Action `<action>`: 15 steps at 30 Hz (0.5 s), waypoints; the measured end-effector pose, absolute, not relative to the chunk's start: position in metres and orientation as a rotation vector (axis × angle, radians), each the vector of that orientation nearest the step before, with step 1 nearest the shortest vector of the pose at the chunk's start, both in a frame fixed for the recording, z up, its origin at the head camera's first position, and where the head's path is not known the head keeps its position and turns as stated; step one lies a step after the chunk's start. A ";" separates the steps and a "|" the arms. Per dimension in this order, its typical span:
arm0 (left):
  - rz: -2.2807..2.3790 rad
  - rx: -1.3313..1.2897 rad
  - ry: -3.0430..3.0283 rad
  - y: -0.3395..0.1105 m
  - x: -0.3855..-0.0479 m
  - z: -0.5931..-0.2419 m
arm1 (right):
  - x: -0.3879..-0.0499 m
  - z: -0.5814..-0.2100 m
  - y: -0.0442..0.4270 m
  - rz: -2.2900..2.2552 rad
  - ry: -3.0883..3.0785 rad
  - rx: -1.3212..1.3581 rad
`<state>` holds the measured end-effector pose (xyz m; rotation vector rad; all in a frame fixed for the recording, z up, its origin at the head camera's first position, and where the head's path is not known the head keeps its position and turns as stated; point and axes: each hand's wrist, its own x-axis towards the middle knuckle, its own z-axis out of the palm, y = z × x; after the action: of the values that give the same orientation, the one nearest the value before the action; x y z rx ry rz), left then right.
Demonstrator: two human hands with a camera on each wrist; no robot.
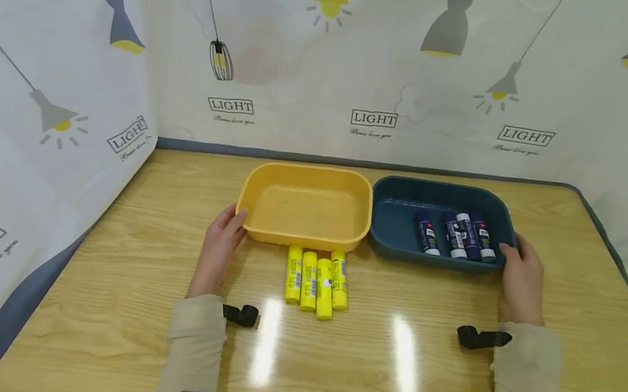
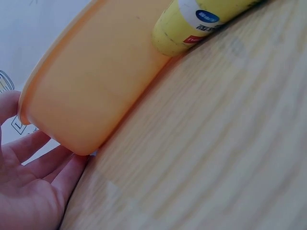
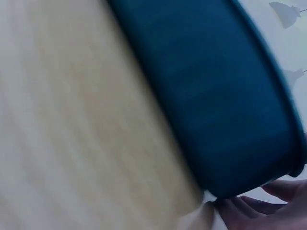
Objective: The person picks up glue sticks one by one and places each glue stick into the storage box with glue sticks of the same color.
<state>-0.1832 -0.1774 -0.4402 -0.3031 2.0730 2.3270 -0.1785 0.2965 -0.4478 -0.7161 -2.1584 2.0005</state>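
Observation:
My left hand [image 1: 217, 246] grips the left side of a yellow plastic bin [image 1: 307, 211], thumb over the rim and fingers against the outer wall. The bin's inside is bare. On the right, a dark blue bin [image 1: 393, 222] stands beside it, their rims touching or nearly so. My right hand [image 1: 526, 279] holds that bin by its right end, its thumb at the rim. Several dark blue glue sticks [image 1: 426, 232] with white ends lie inside. Several yellow glue sticks [image 1: 309, 281] lie side by side in front of the yellow bin; one glue stick [image 2: 187, 28] shows close against the bin's wall.
Both bins stand on a wooden table [image 1: 110, 302] towards its far edge. Behind and at the sides hangs a white cloth [image 1: 314, 76] printed with lamps. A black camera mount [image 1: 245, 315] juts inward from the left cuff, another mount [image 1: 476, 338] from the right.

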 end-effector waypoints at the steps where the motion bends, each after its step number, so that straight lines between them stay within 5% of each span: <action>1: 2.332 -0.297 2.069 -0.178 -0.183 -0.440 | -0.178 -0.447 0.294 1.998 -2.168 -0.730; 15: 2.350 -0.303 2.073 -0.182 -0.192 -0.458 | -0.181 -0.453 0.290 2.112 -2.034 -0.818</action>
<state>-0.1919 -0.1815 -0.4584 -0.3034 2.0734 2.3500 -0.1812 0.2895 -0.4526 -0.8181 -2.0344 2.1115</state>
